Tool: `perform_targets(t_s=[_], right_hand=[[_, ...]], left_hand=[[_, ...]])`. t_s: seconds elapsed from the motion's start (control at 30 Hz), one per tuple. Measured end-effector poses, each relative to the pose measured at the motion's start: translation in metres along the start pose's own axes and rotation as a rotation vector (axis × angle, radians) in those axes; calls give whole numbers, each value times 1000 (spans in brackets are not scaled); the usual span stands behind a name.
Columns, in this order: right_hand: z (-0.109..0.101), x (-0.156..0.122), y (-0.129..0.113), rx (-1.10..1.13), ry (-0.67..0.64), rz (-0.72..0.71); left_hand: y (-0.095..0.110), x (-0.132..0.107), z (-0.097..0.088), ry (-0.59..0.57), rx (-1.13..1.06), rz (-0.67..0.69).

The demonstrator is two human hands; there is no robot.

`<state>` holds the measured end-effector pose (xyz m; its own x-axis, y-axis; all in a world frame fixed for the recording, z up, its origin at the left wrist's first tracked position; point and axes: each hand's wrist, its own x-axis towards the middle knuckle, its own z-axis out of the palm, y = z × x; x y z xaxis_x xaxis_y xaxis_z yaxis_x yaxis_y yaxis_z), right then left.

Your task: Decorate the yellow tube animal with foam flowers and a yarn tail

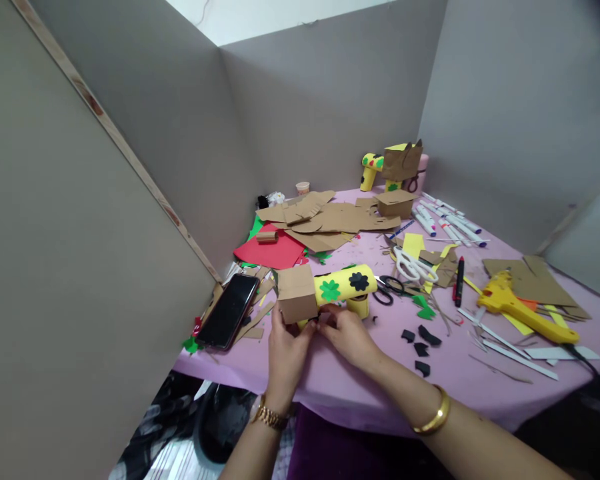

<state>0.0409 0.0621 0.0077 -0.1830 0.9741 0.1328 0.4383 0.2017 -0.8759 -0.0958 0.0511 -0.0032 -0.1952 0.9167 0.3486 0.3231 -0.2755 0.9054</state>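
A cardboard figure stands on the pink cloth. It has a brown cardboard box (297, 293) at the left end and a yellow paper tube (347, 285) with green and black flower-shaped cutouts. My left hand (289, 343) grips the box end from below, its thumb reaching to the underside. Against the figure's lower part, the fingers of my right hand (349, 335) are pinched together. A small dark bit shows between the two hands, too small to make out. Several black paper scraps (421, 349) lie right of my right hand.
A phone (229, 312) lies at left. Red paper (270, 248) and cardboard pieces (345, 223) cover the back. White-handled scissors (413, 265), black scissors (390, 287), markers (463, 227) and a yellow glue gun (525, 313) with a cord are at right. Grey panels surround the table.
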Motion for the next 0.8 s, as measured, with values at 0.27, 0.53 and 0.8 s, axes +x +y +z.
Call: perform_targets(t_s=[0.27, 0.53, 0.8], right_hand=[[-1, -2, -1, -4, 2, -7], [0, 0, -2, 20, 15, -34], [-18, -41, -3, 101, 179, -43]], left_hand=[[1, 0, 2, -19, -42, 11], [-1, 1, 2, -24, -39, -2], [5, -7, -2, -38, -245, -136]])
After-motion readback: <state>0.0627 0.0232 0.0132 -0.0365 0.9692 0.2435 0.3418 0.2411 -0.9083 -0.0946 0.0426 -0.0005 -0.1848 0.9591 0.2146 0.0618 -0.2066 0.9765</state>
